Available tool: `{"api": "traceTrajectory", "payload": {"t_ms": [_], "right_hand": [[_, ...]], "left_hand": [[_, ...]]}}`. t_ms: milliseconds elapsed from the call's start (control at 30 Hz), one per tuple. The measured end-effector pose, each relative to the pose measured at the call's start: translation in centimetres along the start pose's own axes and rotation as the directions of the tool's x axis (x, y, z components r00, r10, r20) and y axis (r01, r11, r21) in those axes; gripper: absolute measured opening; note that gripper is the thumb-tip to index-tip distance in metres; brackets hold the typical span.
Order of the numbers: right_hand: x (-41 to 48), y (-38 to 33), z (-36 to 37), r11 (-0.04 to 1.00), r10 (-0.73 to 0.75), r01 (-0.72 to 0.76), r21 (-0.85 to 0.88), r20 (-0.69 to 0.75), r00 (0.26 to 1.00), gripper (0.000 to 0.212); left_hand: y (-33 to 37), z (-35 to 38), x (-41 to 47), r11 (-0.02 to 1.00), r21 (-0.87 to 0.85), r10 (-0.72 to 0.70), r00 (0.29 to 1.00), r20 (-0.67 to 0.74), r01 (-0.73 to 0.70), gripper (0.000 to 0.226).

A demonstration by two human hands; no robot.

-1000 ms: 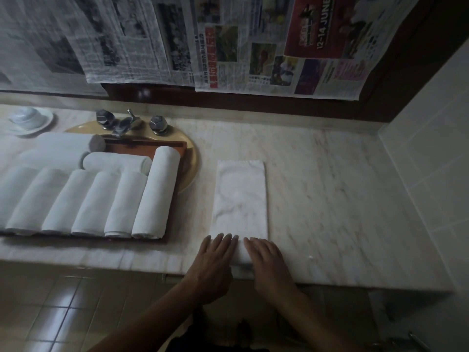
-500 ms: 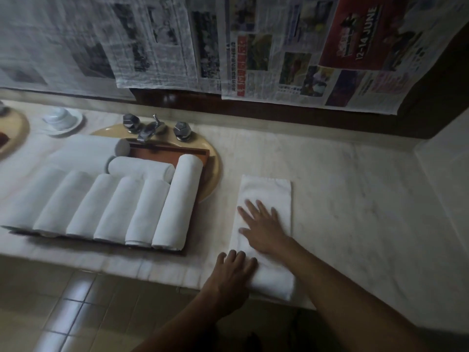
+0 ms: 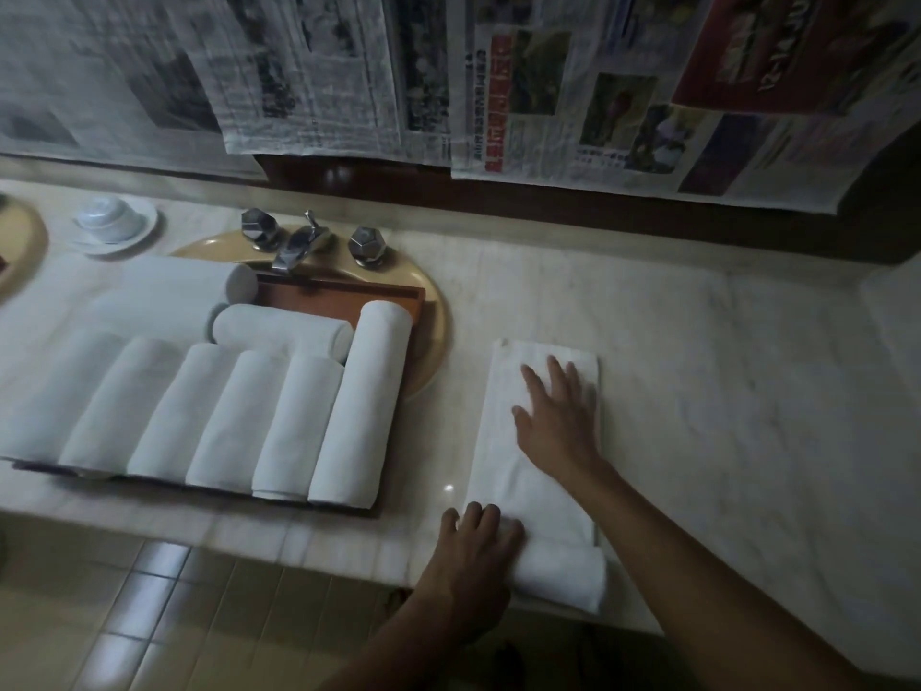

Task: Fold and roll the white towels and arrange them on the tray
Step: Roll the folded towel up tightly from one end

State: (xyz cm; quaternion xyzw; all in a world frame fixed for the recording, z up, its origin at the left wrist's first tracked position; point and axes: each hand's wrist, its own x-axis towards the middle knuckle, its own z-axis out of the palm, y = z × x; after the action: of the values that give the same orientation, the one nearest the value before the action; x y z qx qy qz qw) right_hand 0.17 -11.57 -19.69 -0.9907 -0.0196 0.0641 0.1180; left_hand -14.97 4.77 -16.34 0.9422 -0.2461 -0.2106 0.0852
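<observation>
A folded white towel (image 3: 498, 441) lies lengthwise on the marble counter, its near end rolled into a short roll (image 3: 563, 576) at the counter's front edge. My left hand (image 3: 473, 551) rests over the left end of that roll with fingers bent across it. My right hand (image 3: 558, 421) lies flat, fingers spread, on the towel's far half. To the left a brown wooden tray (image 3: 349, 296) holds several rolled white towels (image 3: 299, 421), most side by side and one (image 3: 281, 329) lying crosswise behind them.
The tray sits over a yellow sink (image 3: 428, 336) with a chrome faucet and two knobs (image 3: 299, 241). A white cup on a saucer (image 3: 112, 224) stands at far left. Newspapers (image 3: 448, 82) hang on the back wall. A tiled wall (image 3: 892, 311) closes the right side.
My right hand left the near end and slid up the towel to lie flat on its far half. My left hand stayed on the roll at the near end.
</observation>
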Motion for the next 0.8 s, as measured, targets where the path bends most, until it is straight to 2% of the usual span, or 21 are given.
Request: {"api": "traceTrajectory", "payload": {"t_ms": [67,100,267,333,467,533,600,700,800], "right_hand": [[0.1,2.5,0.8,0.991,0.134,-0.133,-0.032,0.030,0.991,0.069],[1.0,3.7,0.9,0.988,0.156,-0.155,-0.028,0.028,0.987,0.071],[7.6,7.7,-0.7,0.988,0.144,-0.140,-0.058,0.084,0.986,0.069],[6.7,7.6,-1.1,0.987,0.160,-0.160,-0.004,0.051,0.986,0.068],[-3.8,6.2,-1.2,0.949,0.017,0.003,0.314,-0.058,0.998,0.058],[-10.1,5.6,-1.5,0.919,-0.055,0.074,0.388,-0.061,0.997,0.058],[-15.6,5.5,-1.6,0.911,-0.118,0.091,0.402,0.043,0.992,0.066],[-21.0,6.2,-1.2,0.935,-0.266,0.215,0.281,0.157,0.951,0.081],[-21.7,7.2,-0.4,0.922,-0.260,0.230,0.311,0.058,0.964,0.068]], "left_hand": [[-0.1,0.5,-0.3,1.000,0.013,0.014,1.000,-0.024,-0.013,0.064],[-0.2,0.9,-0.3,1.000,0.013,0.026,0.999,-0.027,-0.026,0.065],[-0.7,1.9,0.8,0.999,0.029,-0.011,0.994,-0.113,0.014,0.065],[-0.6,1.7,0.9,0.999,0.035,-0.015,0.998,-0.067,0.018,0.064],[-0.2,1.2,0.5,0.999,0.033,-0.022,0.999,-0.048,0.023,0.062],[-0.1,1.0,0.2,0.999,0.027,-0.027,0.999,-0.046,0.028,0.063],[-0.5,1.1,-0.1,0.999,0.032,-0.036,0.998,-0.050,0.037,0.064],[-0.7,1.3,-0.1,0.998,0.054,-0.023,0.998,-0.055,0.026,0.065],[-1.0,1.6,-0.2,0.998,0.062,0.004,0.996,-0.092,0.001,0.065]]}}
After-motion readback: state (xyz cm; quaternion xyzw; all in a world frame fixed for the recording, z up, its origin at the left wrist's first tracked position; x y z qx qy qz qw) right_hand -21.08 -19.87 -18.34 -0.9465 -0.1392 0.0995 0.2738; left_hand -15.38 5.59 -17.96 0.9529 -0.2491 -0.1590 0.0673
